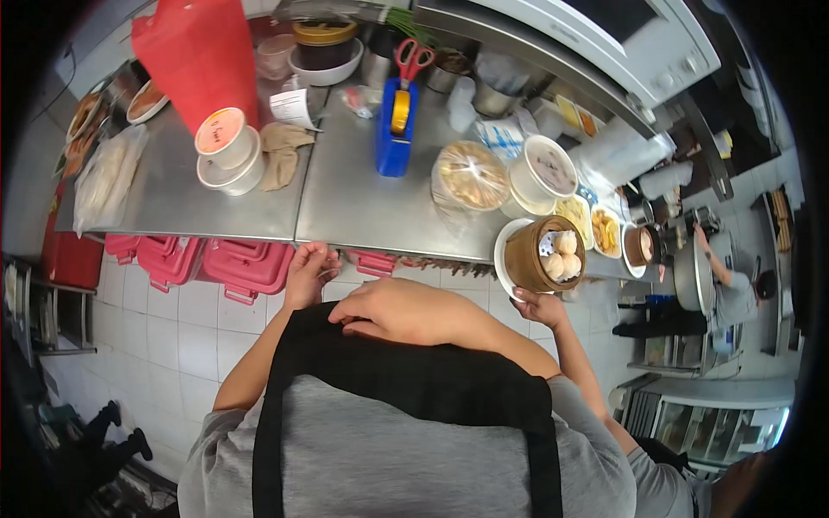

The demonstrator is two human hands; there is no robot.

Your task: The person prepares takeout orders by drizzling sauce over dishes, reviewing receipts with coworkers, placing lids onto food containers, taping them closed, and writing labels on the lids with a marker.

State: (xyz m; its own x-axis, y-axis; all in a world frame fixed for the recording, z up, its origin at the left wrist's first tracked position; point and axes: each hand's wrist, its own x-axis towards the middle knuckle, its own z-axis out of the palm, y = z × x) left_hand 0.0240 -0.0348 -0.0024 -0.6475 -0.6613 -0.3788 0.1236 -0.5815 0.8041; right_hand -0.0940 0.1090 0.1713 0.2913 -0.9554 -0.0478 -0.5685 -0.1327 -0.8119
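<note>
Shirt (406,457), left fingers (319,249) curled, right fingers (349,308) parted

Blue tape dispenser (393,151), red scissors (414,59), red bag (194,60), tan cloth (282,155)

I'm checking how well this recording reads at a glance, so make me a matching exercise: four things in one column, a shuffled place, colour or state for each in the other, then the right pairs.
Things
1. tape dispenser
2. bamboo steamer
3. lidded bins
4. wearer's left hand

Places, colours, states
A. underneath the counter
B. at the counter's front edge
C. on a white plate, with pale buns inside
D. blue

Right pairs: 1-D; 2-C; 3-A; 4-B
</note>
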